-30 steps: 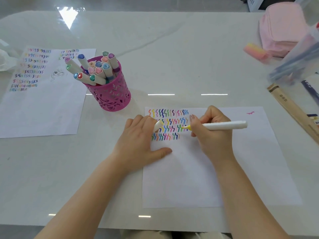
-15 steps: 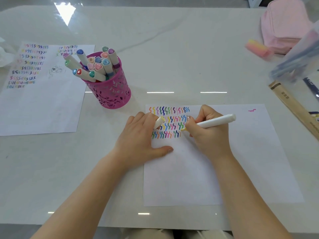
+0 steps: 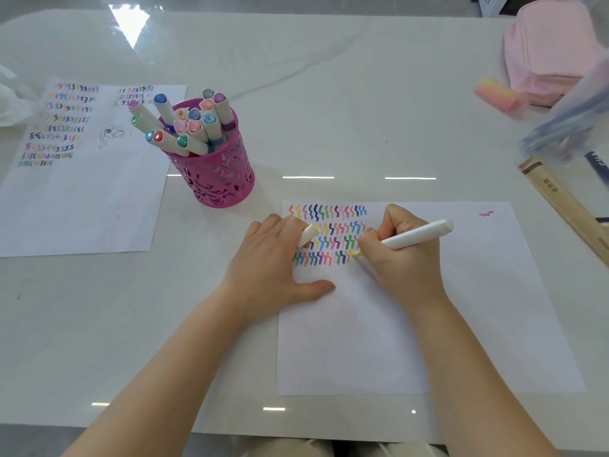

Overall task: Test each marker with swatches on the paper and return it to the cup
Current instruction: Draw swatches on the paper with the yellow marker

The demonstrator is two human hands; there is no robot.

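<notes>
The right hand [image 3: 400,258] pinches a white marker [image 3: 415,235] low on its barrel, just behind the yellow tip. The tip touches the paper [image 3: 461,308] at the end of the bottom row of squiggles. It looks a light, stiff, smooth plastic stick (a snug hold near the tip for drawing, mid-barrel for carrying, I'd say). The left hand [image 3: 273,262] lies palm down on the sheet's edge, thumb stretched out, its curled fingers holding the cap [image 3: 309,234]. Beyond the left hand on the table [image 3: 362,94] stands a pink cut-out cup [image 3: 214,173]. It is crowded with other markers [image 3: 191,123], cap-end up, several leaning away from both hands.
</notes>
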